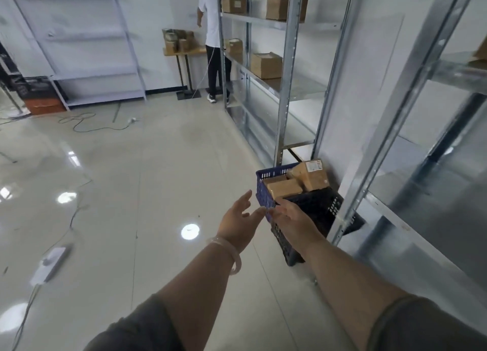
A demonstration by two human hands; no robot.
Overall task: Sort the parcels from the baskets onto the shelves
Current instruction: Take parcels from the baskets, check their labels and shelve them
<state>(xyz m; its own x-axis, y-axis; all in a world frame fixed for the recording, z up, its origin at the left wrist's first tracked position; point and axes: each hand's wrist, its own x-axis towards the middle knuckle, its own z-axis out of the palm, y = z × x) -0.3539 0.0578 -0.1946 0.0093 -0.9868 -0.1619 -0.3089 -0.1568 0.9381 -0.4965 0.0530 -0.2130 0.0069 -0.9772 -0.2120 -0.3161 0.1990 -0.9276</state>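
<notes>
A blue basket (263,190) stands on the floor by the metal shelving (286,87), holding several brown cardboard parcels (312,176). A black basket (316,208) sits in front of it, nearer to me. My left hand (241,219) and my right hand (292,219) stretch out side by side just short of the baskets, fingers straight and spread, holding nothing. More parcels (266,65) lie on the middle and upper shelves.
Another person (212,34) stands at the far end beside a small table (184,51) stacked with boxes. A white rack (87,47) leans at the back left. Cables and a power strip (48,263) lie on the glossy floor at left. A second shelf post (390,129) rises at right.
</notes>
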